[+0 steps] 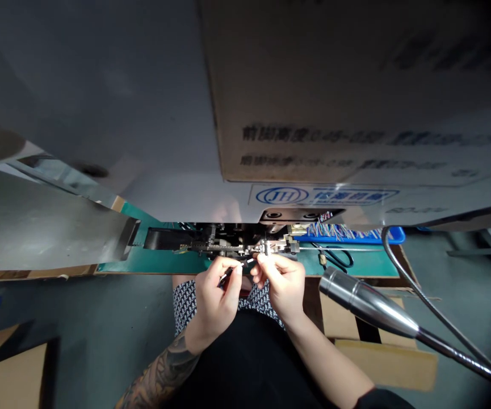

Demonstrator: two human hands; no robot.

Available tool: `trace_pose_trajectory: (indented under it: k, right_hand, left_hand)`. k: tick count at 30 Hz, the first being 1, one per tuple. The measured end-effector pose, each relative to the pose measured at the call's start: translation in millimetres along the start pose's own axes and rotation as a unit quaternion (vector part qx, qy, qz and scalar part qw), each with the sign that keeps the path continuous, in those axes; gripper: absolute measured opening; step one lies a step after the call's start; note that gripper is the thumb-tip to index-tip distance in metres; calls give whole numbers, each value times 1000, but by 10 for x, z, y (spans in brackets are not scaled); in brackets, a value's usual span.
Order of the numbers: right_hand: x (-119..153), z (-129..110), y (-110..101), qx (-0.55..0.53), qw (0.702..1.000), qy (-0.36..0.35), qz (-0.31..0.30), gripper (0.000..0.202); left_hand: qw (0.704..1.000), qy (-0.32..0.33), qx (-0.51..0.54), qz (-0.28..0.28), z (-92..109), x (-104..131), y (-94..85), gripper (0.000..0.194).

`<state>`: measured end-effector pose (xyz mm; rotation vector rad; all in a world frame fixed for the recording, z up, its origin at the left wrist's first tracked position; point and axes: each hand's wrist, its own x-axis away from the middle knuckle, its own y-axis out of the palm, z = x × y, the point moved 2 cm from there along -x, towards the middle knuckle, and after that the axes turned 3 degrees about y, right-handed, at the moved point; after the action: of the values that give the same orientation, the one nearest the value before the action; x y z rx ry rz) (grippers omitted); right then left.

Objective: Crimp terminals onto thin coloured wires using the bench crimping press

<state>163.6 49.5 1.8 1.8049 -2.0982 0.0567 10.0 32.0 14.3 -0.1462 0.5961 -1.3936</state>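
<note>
My left hand (219, 292) is closed in a pinch on a thin black wire (226, 276), with small pale ends near the fingertips. Close beside it, my right hand (286, 282) also pinches, thumb against forefinger; what lies between those fingers is too small to make out. Both hands are just in front of the brightly lit metal working head (266, 248) of a bench machine. The right fingertips overlap its front edge in this view.
The machine's large grey housing (164, 113) overhangs the green bench top (164, 261). A blue tray (394, 234) of cut wires stands at the back right. A metal gooseneck lamp (368, 301) reaches in from the right. Cardboard (385, 363) lies on the floor.
</note>
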Motion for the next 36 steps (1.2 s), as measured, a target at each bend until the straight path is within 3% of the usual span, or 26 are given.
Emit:
trace_pose_trajectory:
  k: [27,32,36]
  right_hand:
    - [-54,30,57,-17,999,32,12,47]
    - [-37,41,67,-2,1000,17,19,48]
    - [-34,118,38,33,998,-40,47,40]
  left_hand:
    - [1000,4,11,17,13,-6,24,10]
    - [1000,5,1,13,-1,7,25,10]
    - [1000,20,-5,8,4,-9,11,9]
